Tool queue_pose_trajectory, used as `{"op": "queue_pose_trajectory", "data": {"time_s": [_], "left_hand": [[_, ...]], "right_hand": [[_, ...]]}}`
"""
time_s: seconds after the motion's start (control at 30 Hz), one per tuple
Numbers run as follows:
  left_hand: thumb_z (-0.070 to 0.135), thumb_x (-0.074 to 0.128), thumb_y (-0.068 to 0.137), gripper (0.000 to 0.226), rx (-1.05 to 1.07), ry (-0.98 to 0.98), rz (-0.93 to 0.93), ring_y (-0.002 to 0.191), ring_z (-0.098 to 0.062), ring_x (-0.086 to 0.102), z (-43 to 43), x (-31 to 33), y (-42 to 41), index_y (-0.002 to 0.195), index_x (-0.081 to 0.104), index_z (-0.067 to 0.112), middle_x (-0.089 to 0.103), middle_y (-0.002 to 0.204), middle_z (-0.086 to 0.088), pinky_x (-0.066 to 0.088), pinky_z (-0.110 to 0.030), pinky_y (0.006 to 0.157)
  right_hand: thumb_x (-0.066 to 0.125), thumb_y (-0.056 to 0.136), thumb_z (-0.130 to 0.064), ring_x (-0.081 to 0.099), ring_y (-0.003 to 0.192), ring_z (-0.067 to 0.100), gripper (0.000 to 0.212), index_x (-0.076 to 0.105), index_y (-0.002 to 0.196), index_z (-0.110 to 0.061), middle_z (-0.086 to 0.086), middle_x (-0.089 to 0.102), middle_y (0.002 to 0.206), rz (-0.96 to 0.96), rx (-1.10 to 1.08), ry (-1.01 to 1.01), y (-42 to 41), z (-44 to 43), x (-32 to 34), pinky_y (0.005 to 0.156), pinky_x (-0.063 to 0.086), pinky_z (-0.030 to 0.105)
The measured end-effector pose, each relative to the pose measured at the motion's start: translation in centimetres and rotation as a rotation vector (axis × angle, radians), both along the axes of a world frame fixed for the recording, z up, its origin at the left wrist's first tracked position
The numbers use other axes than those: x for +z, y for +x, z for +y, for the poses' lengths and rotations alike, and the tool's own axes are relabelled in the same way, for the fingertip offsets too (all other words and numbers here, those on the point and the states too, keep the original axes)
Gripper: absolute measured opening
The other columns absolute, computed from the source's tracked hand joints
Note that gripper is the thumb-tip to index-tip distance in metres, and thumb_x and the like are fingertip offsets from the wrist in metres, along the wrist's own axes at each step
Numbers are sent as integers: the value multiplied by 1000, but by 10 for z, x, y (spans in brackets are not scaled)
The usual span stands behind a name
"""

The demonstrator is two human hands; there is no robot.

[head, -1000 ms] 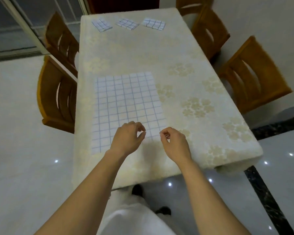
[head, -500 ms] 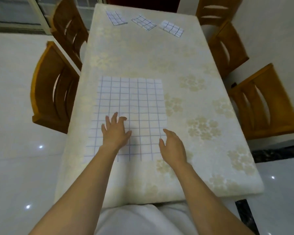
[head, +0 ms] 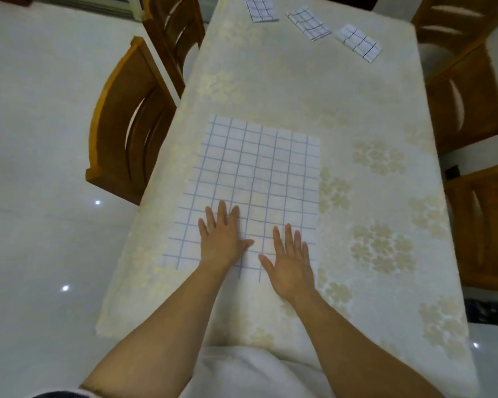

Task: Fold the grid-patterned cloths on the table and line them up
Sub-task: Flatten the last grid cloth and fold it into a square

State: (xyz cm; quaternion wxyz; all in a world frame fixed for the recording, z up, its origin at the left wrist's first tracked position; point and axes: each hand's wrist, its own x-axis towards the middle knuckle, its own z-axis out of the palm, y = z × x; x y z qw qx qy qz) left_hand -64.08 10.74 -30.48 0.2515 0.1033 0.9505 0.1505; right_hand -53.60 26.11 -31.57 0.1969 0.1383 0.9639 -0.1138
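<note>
A white cloth with a blue grid [head: 256, 173] lies spread flat on the near half of the table [head: 342, 116]. My left hand [head: 222, 239] rests palm down on the cloth's near part, fingers apart. My right hand [head: 291, 262] lies flat beside it on the cloth's near right corner, fingers also apart. Neither hand holds anything. Three folded grid cloths sit in a row at the far end: one on the left [head: 260, 7], one in the middle [head: 308, 23] and one on the right [head: 358, 43].
The table wears a cream tablecloth with pale flower prints. Two wooden chairs stand along the left side [head: 127, 119] and wooden chairs line the right side [head: 466, 104]. A glossy white floor surrounds the table.
Both hands went from pinched fingers at the cloth's near edge to lying flat and open on the cloth. The view has drawn closer to the table.
</note>
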Motion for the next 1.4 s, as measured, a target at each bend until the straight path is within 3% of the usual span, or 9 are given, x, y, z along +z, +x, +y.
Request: {"op": "queue_pose_trajectory", "data": {"time_s": [0.17,0.33,0.43,0.53,0.73,1.03,1.23,1.3,1.4], "left_hand": [[72,47,91,91,-21,27,113,155,-38,-10,1,-10,-10,161,13,27,-4,171,-3,-3,-56,124],[70,27,98,83,-261,-23,147,153,-36,-19,2,-16,-36,163,-3,27,-17,169,-1,-7,-54,124],[68,8,100,76,-298,-62,153,150,-33,-30,7,-23,-33,159,-19,28,-31,164,-1,-12,-52,124],[65,-1,100,72,-204,-69,151,146,-32,-37,15,-25,-18,155,-28,28,-39,160,0,-15,-53,122],[48,17,108,67,52,47,-17,148,-34,-33,58,-12,15,159,-20,24,-34,163,-4,-18,-56,120],[49,20,108,62,-84,134,202,155,-30,-18,43,-1,-25,162,1,25,-13,169,1,-10,-50,125],[66,-1,100,67,-602,-29,285,153,-21,-25,32,-28,-84,160,-12,37,-20,167,8,-11,-52,124],[69,-1,99,68,-591,-23,310,154,-18,-23,30,-33,-85,159,-11,39,-18,167,11,-9,-52,123],[69,-3,99,66,-498,-35,338,154,-18,-21,35,-32,-77,159,-12,42,-16,167,14,-10,-54,123]], "right_hand": [[11,99,-67,-23,150,22,72,-21,154,-35,-4,-28,162,8,103,82,3,33,-5,124,-6,43],[4,100,-61,-21,151,22,62,-15,155,-39,-8,-26,162,-49,166,102,-4,72,5,124,-5,44],[5,101,-58,-11,153,23,68,2,159,-24,2,-13,166,-42,15,133,-22,68,10,124,-4,44],[15,103,-54,-5,154,24,71,-3,159,-13,9,-8,166,42,-205,45,-50,37,10,125,-1,41],[16,101,-59,-18,152,22,78,-11,158,-13,8,-17,165,62,-545,-79,-82,6,-11,123,-10,45],[6,94,-76,-20,151,24,88,-15,157,-18,6,-21,164,114,0,182,-54,67,-23,123,-7,50],[5,93,-78,-21,151,23,89,-17,157,-20,2,-24,164,63,302,199,-60,109,-19,123,4,51],[6,94,-76,-21,151,22,88,-18,156,-19,2,-24,164,64,304,193,-66,112,-14,123,2,50],[5,98,-68,-12,153,23,82,-9,158,-14,5,-14,166,201,11,165,-72,89,-4,125,-2,46]]}}
